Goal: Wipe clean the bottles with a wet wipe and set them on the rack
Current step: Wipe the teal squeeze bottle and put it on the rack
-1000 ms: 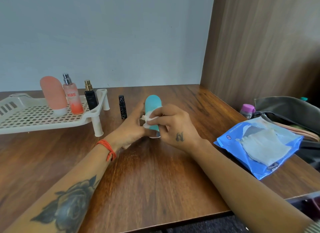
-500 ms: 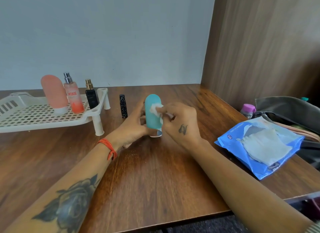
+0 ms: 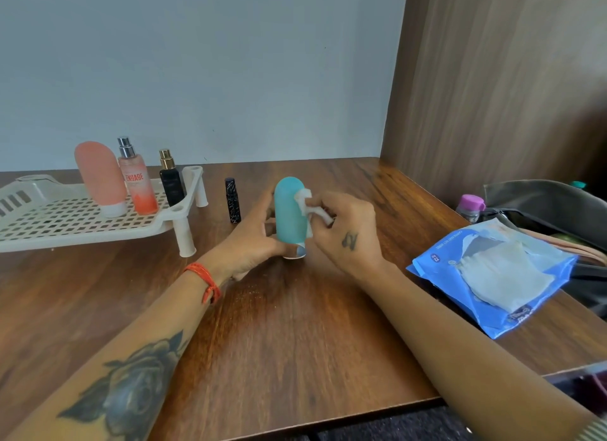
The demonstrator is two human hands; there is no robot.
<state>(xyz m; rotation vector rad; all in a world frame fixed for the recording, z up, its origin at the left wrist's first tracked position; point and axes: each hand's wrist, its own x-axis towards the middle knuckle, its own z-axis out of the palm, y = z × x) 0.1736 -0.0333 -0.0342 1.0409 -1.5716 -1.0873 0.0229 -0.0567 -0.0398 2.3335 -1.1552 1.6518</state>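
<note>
Mid-table, left hand (image 3: 249, 243) has its fingers curled round the lower body of the teal bottle (image 3: 289, 210), which stands upright cap-down, while right hand (image 3: 348, 233) pinches a wipe (image 3: 307, 204) against its upper right side. Bottle looks soft, light, likely slick once wet, so grip low near the stiff cap, not the squeezy middle. Far left, rack (image 3: 82, 223) already carries three bottles; a black tube (image 3: 232, 201) stands just right of it.

Soft, even daylight, moderately bright, no hard shadows, faint sheen on the wooden table (image 3: 295, 335) toward 12 o'clock, wide-angle bowing at 3 and 9 o'clock edges, slight overall softness, forearms blurred toward 5 and 7 o'clock
</note>
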